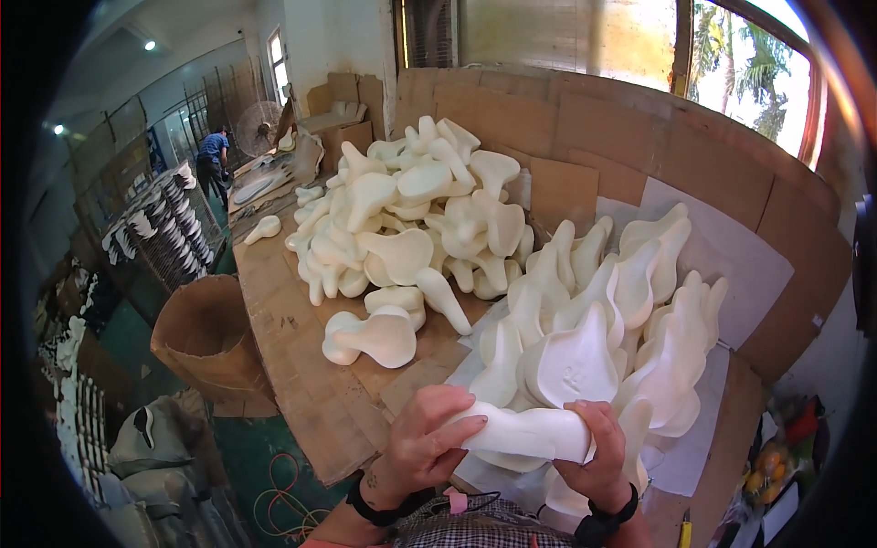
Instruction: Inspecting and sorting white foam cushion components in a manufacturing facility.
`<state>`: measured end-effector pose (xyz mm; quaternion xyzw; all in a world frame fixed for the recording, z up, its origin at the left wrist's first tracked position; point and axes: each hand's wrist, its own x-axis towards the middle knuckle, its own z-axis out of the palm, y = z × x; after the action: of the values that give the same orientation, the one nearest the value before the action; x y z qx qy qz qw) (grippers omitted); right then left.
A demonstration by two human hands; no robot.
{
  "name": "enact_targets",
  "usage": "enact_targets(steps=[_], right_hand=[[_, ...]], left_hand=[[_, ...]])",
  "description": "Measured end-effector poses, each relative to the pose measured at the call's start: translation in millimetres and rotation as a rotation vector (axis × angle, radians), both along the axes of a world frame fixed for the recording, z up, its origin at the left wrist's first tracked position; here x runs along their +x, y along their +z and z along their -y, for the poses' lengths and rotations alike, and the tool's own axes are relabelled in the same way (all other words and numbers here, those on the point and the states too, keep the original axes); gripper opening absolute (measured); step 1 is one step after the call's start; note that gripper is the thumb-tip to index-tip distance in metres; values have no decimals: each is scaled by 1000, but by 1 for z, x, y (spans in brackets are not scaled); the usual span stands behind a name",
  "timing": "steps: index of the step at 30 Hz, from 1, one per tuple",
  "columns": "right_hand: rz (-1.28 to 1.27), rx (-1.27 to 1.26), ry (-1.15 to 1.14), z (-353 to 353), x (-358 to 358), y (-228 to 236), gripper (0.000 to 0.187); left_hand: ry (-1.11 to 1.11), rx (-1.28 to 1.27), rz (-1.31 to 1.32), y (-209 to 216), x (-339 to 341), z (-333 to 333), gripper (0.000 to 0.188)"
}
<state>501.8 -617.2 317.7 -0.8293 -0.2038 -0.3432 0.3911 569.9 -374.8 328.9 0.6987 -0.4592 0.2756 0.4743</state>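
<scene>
My left hand and my right hand grip the two ends of one white foam saddle pad. It is held level, close in front of me, with its edge toward me. My left thumb and fingers pinch one end, and my right fingers curl over the other. Just beyond it, rows of similar white saddle pads lean on one another on white paper. Farther left rises a big loose heap of cream saddle pads, with a single pad at its near side.
Cardboard covers the table, and more cardboard lines the wall. An open cardboard bin stands left of the table, beside an orange cable. A yellow-handled tool lies near right. A person stands far back.
</scene>
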Motion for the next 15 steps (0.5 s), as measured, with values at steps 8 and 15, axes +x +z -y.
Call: enact_targets(steps=[8, 15], right_hand=[[158, -374, -7, -13, -2, 27, 49], [116, -274, -41, -11, 0, 21, 50]], left_hand=[[23, 38, 56, -3, -7, 3, 50], [37, 17, 32, -6, -10, 9, 43]])
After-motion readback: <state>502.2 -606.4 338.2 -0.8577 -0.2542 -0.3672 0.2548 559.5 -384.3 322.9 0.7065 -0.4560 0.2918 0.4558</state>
